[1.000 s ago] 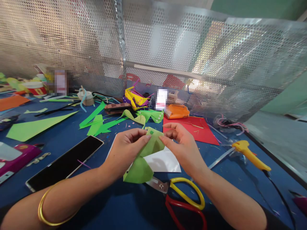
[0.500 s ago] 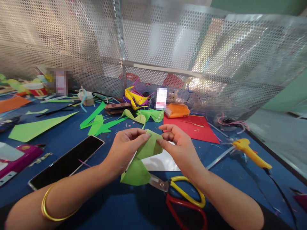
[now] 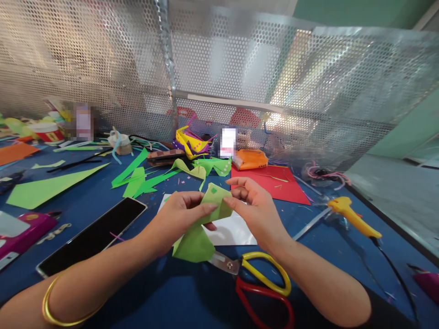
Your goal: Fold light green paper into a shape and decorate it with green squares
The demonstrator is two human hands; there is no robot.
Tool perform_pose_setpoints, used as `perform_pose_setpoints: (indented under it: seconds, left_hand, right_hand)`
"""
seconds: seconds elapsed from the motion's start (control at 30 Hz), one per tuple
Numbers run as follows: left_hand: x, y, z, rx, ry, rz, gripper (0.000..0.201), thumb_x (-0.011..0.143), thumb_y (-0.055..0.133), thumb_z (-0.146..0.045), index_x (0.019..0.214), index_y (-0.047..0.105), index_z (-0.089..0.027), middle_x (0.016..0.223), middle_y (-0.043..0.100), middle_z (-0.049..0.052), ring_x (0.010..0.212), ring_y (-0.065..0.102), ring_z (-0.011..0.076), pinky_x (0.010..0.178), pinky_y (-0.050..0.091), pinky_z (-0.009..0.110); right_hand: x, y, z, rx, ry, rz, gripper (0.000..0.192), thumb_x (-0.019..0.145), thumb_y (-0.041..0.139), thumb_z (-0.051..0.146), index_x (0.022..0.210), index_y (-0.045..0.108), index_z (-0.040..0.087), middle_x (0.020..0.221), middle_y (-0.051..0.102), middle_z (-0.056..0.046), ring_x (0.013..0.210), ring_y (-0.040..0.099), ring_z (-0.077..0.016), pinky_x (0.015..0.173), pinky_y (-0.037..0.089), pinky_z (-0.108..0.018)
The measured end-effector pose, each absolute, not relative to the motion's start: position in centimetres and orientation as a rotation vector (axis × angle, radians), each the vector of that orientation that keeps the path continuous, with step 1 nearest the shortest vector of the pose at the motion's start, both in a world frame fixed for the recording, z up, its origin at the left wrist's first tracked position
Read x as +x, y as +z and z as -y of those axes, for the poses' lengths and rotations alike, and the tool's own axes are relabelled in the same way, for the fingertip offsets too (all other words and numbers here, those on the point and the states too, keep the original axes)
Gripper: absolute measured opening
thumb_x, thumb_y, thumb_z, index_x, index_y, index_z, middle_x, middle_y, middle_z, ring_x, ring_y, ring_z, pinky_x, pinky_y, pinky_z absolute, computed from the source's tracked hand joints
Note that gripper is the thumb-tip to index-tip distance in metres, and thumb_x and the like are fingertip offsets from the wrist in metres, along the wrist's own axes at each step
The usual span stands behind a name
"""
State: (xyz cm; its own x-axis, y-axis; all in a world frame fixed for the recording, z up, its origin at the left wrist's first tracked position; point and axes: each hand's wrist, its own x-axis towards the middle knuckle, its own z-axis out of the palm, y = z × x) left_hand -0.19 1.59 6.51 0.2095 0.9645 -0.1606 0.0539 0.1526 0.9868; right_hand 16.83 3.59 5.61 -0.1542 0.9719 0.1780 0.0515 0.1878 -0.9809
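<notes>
Between my two hands is a folded light green paper piece [image 3: 197,244], its upper flap raised and a small darker green square [image 3: 214,190] on that flap. My left hand [image 3: 187,212] pinches the flap from the left, thumb across its front and fingers behind. On the right edge, my right hand [image 3: 252,205] grips the flap between thumb and fingers. The paper's lower part hangs over the blades of scissors [image 3: 224,262] with one yellow and one red handle. Beneath the hands lies a white sheet [image 3: 233,230].
A dark phone [image 3: 94,235] lies left of my forearm. At the right are a yellow glue gun [image 3: 356,217] and its cord. Red paper [image 3: 283,183], green paper scraps [image 3: 135,180] and an orange packet [image 3: 252,159] lie farther back, before a perforated metal screen [image 3: 226,59].
My left thumb has slid down the flap, and the small dark green square now shows above it. Left fingertips now show beneath the flap. The whole view has shifted slightly.
</notes>
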Motion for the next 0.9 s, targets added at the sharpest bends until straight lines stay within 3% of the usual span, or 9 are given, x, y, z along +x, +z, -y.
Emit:
perform_pose_setpoints:
  seconds: [0.13,0.27,0.33,0.4,0.47,0.63,0.73,0.9]
  left_hand:
    - [-0.6,6.4,-1.5,1.146,0.844,-1.205,0.031,0.072,0.072,-0.045,0.084,0.072,-0.017,0.056,0.070,0.005,0.041,0.056,0.0128,0.039,0.041,0.020]
    - [-0.8,6.5,-1.7,1.079,0.917,-1.195,0.031,0.071,0.073,-0.043,0.084,0.070,-0.015,0.053,0.067,0.003,0.042,0.057,0.0140,0.040,0.045,0.022]
    - [-0.9,6.5,-1.7,1.054,0.925,-1.186,0.033,0.071,0.073,-0.043,0.087,0.070,-0.015,0.052,0.066,0.002,0.041,0.057,0.0144,0.040,0.046,0.023]
    - [-0.9,6.5,-1.8,1.037,0.925,-1.184,0.033,0.071,0.073,-0.041,0.088,0.069,-0.014,0.051,0.065,0.002,0.040,0.056,0.0140,0.039,0.046,0.023]
    - [-0.8,6.4,-1.8,1.024,0.927,-1.182,0.030,0.071,0.073,-0.040,0.086,0.069,-0.014,0.051,0.065,0.002,0.039,0.054,0.0135,0.038,0.046,0.023]
    - [-0.8,5.9,-1.8,1.019,0.917,-1.177,0.029,0.074,0.072,-0.038,0.090,0.069,-0.014,0.053,0.066,0.003,0.042,0.057,0.0135,0.041,0.046,0.023]
    - [-0.9,5.8,-1.8,1.008,0.910,-1.186,0.029,0.075,0.071,-0.038,0.092,0.069,-0.015,0.053,0.066,0.002,0.042,0.057,0.0132,0.041,0.046,0.023]
    - [-0.7,5.8,-2.0,1.020,0.900,-1.203,0.029,0.075,0.071,-0.036,0.095,0.070,-0.014,0.052,0.066,0.002,0.043,0.057,0.0126,0.043,0.046,0.022]
  right_hand:
    - [18.8,6.3,-5.1,-1.074,0.900,1.599,0.023,0.078,0.065,0.032,0.096,0.060,0.018,0.086,0.068,-0.005,0.082,0.064,-0.0190,0.077,0.049,-0.036]
    - [25.2,7.1,-7.0,-1.305,0.081,1.785,0.023,0.083,0.058,0.027,0.104,0.061,0.018,0.099,0.070,-0.011,0.093,0.065,-0.0253,0.087,0.046,-0.043]
    - [29.5,7.3,-7.4,-1.643,-0.423,1.869,0.031,0.081,0.056,0.022,0.111,0.061,0.014,0.110,0.068,-0.018,0.101,0.063,-0.0327,0.089,0.042,-0.049]
    - [33.5,7.3,-7.2,-2.065,-0.674,1.972,0.038,0.083,0.050,0.023,0.116,0.058,0.006,0.116,0.063,-0.027,0.108,0.059,-0.0388,0.090,0.039,-0.049]
    - [36.6,7.0,-6.7,-2.385,-0.605,2.015,0.033,0.083,0.047,0.023,0.104,0.063,0.003,0.113,0.063,-0.032,0.104,0.061,-0.0412,0.083,0.039,-0.047]
    - [40.2,5.5,-6.8,-2.572,-0.426,1.991,0.023,0.083,0.045,0.019,0.082,0.067,0.010,0.095,0.067,-0.027,0.089,0.067,-0.0360,0.068,0.038,-0.041]
    - [40.4,4.5,-7.2,-2.578,-0.357,2.003,0.024,0.083,0.044,0.016,0.085,0.067,0.010,0.097,0.066,-0.025,0.089,0.068,-0.0344,0.068,0.038,-0.040]
    - [40.4,3.1,-7.1,-2.576,-0.365,1.913,0.034,0.088,0.038,0.017,0.106,0.064,0.004,0.112,0.058,-0.030,0.095,0.066,-0.0374,0.070,0.039,-0.045]
